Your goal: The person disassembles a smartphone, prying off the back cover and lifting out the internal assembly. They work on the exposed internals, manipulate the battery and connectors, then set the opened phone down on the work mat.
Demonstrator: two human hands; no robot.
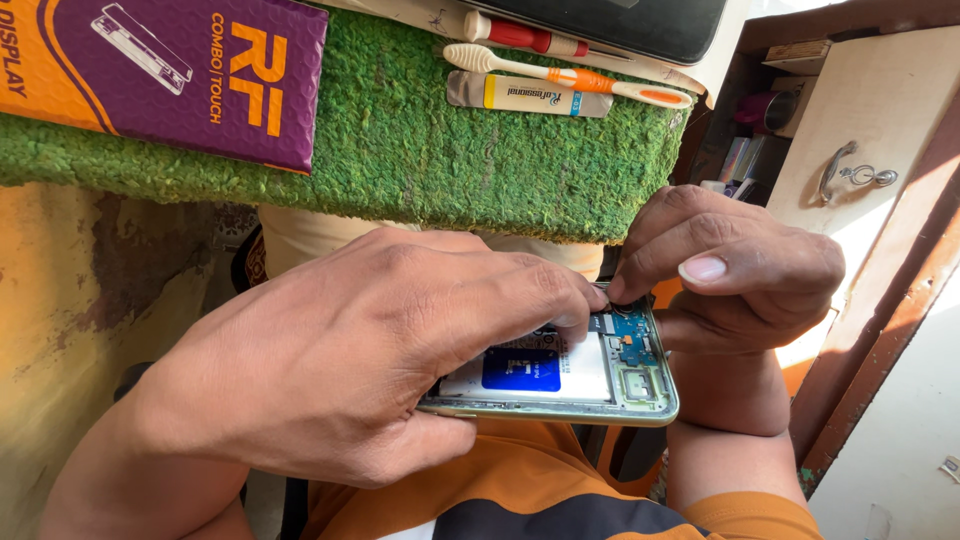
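An opened phone (pixel 560 385) lies over my lap, its back off, showing a white battery with a blue label and a blue circuit board at the right end. My left hand (pixel 350 360) wraps over the phone's left part, its fingertips pinched on something small at the top edge near the board. My right hand (pixel 730 265) cups the phone's right end from behind, thumb and forefinger pressed at the same spot by the board. What the fingertips pinch is hidden.
A green turf-covered bench edge (pixel 420 170) runs above the hands. On it lie a purple and orange flat box (pixel 170 70), a red-handled screwdriver (pixel 525 37), a white and orange toothbrush (pixel 570 76) and a flat tube (pixel 530 96). A cabinet door with handle (pixel 850 165) stands at right.
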